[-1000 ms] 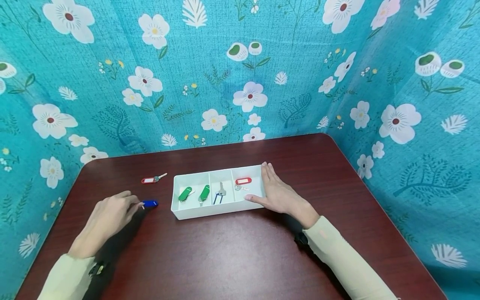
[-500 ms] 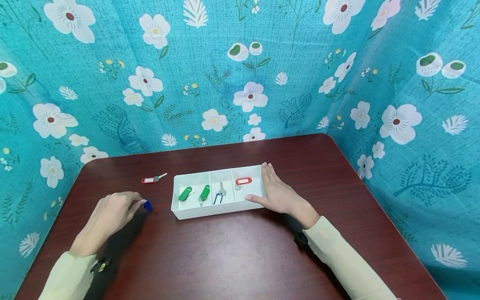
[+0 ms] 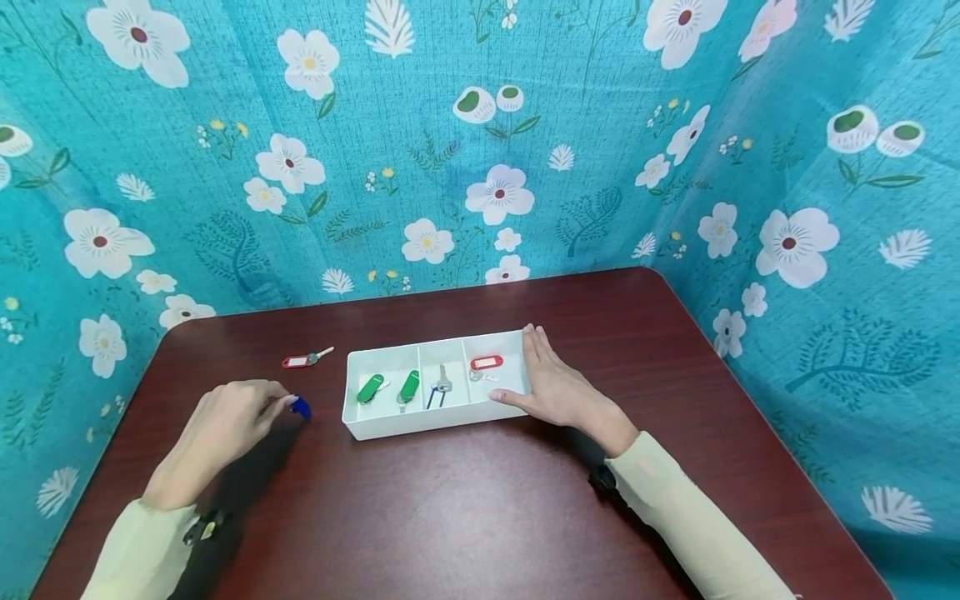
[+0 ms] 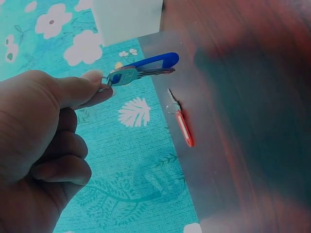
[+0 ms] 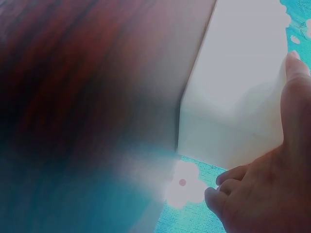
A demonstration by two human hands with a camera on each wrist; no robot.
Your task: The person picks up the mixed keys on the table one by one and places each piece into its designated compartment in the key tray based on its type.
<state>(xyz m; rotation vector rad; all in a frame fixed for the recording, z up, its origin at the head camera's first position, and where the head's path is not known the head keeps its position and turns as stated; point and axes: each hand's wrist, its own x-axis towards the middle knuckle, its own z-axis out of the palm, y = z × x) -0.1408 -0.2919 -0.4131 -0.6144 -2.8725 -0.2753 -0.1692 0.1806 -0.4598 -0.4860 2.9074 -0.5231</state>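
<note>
My left hand [image 3: 225, 421] pinches the ring of a blue-tagged key between thumb and index fingertip. In the left wrist view, the blue key tag [image 4: 170, 60] and its key [image 4: 125, 76] stick out past the fingertips, the other fingers curled below. My right hand [image 3: 566, 392] rests on the right end of a white three-compartment tray [image 3: 442, 422], fingers straight along the end wall and thumb over the front rim. Two green-tagged keys [image 3: 409, 385] lie in the left compartment, a blue-tagged key [image 3: 444, 383] in the middle, a red-tagged key [image 3: 487, 362] in the right.
Another red-tagged key [image 3: 300, 361] lies on the dark wooden table [image 3: 465, 508], beyond my left hand and left of the tray. A teal flowered curtain [image 3: 427, 175] hangs behind the table and along its sides.
The blue tag, earlier stretched out to the right of my left fingertips, now tilts downward from them. My left hand has shifted only slightly; the right hand and tray stay put.
</note>
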